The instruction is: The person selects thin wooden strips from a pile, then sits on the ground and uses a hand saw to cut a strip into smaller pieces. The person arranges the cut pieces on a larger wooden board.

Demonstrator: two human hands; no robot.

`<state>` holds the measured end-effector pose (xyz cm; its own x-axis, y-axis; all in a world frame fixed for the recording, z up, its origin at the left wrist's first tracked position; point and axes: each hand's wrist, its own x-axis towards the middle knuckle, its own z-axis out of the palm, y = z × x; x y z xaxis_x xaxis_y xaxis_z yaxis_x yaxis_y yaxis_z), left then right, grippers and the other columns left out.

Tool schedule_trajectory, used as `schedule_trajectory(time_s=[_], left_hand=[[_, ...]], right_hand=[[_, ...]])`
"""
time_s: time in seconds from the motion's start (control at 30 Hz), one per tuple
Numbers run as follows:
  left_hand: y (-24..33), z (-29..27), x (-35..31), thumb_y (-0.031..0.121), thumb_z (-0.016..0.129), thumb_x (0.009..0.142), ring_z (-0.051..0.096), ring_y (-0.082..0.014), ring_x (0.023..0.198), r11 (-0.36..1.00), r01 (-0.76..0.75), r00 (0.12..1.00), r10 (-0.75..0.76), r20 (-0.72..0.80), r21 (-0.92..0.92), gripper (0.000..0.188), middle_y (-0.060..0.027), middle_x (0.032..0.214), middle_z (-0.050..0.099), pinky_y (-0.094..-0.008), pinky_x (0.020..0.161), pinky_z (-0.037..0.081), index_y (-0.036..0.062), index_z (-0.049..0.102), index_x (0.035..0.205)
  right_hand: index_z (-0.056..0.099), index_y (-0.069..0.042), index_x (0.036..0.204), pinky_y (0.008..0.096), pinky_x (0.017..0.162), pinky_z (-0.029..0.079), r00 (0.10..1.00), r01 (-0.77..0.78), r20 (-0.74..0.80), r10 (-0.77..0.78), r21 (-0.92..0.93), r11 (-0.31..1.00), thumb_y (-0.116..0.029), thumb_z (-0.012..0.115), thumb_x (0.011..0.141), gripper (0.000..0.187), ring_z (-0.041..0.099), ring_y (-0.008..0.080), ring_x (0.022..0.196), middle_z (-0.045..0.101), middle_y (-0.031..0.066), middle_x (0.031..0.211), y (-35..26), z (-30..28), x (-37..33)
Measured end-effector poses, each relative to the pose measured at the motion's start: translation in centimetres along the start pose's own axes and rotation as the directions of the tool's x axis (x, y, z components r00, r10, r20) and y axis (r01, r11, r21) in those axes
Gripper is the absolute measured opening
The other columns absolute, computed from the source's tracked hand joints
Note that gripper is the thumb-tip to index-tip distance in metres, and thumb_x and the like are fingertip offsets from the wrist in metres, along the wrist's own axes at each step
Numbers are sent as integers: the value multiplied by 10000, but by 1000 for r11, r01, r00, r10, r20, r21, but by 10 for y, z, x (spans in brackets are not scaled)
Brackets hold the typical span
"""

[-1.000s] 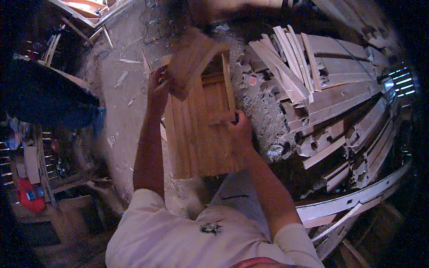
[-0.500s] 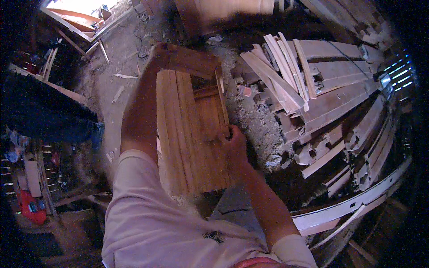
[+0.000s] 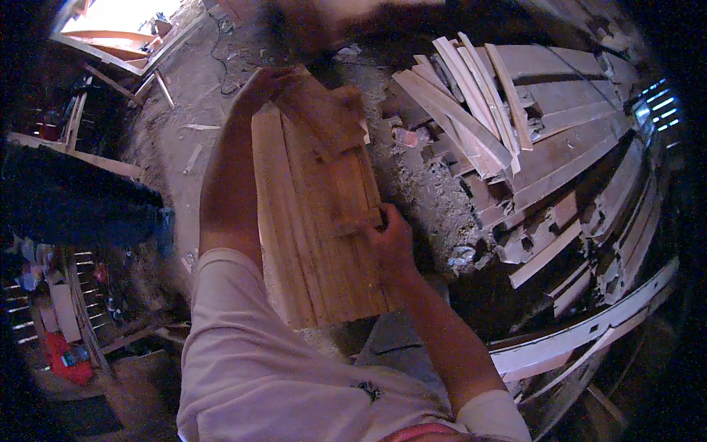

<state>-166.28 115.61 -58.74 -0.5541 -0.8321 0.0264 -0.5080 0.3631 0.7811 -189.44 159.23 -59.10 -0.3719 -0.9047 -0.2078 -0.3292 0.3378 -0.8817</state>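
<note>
In front of me stands a box-like piece of reddish-brown wood, with a long planked face and a recess along its right side. At its far end, my left hand is closed on a short, wide wooden board. This board lies slantwise over the upper part of the recess, blurred by motion. My right hand grips the right edge of the wooden box, with its fingers curled round the rim. The left fingertips are partly hidden.
A stack of boards fills the right side, with loose narrow strips on top. Wood chips litter the dirt floor. Dark cloth hangs at the left, above a red bag. A pale beam runs at the lower right.
The short board has swung from lying across the far end to a slant, covering more of the recess. My right hand keeps its grip on the edge. The view has shifted slightly.
</note>
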Motion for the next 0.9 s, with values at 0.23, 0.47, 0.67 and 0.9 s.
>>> schedule_trajectory(time_s=[0.23, 0.47, 0.67, 0.9], left_hand=[[-3, 40, 29, 298, 707, 929, 648, -158, 1010, 997, -36, 989, 26, 143, 65, 391, -92, 1080, 729, -355, 907, 532, 19, 684, 1203], [20, 65, 14, 282, 722, 920, 642, -166, 1087, 977, -165, 985, 156, 77, 132, 466, -108, 1178, 714, -354, 958, 520, 6, 638, 1286], [30, 74, -7, 286, 771, 882, 650, -160, 1061, 976, -216, 976, 216, 14, 19, 519, -107, 1163, 724, -334, 960, 517, 2, 640, 1296], [44, 79, 1, 310, 788, 878, 631, -125, 1020, 984, -176, 983, 176, 44, -1, 500, -85, 1141, 736, -326, 924, 528, 26, 675, 1273]], right_hand=[[632, 18, 1169, 419, 879, 541, 997, 77, -30, -78, -41, 996, -364, 821, 812, 556, 701, 333, 999, 713, 202, 1069, 2, -1, 1], [632, 19, 1152, 395, 832, 550, 998, -35, 46, 35, 8, 999, -379, 829, 802, 565, 707, 305, 935, 716, 191, 1027, -7, -7, 0], [633, 16, 1150, 394, 833, 547, 999, -18, 30, 18, 27, 999, -390, 835, 798, 574, 700, 284, 939, 716, 181, 1031, -9, -6, -1], [632, 17, 1187, 405, 870, 543, 1000, -12, 24, 12, -11, 1000, -378, 830, 809, 582, 697, 295, 1002, 715, 185, 1068, -17, -10, -1]])
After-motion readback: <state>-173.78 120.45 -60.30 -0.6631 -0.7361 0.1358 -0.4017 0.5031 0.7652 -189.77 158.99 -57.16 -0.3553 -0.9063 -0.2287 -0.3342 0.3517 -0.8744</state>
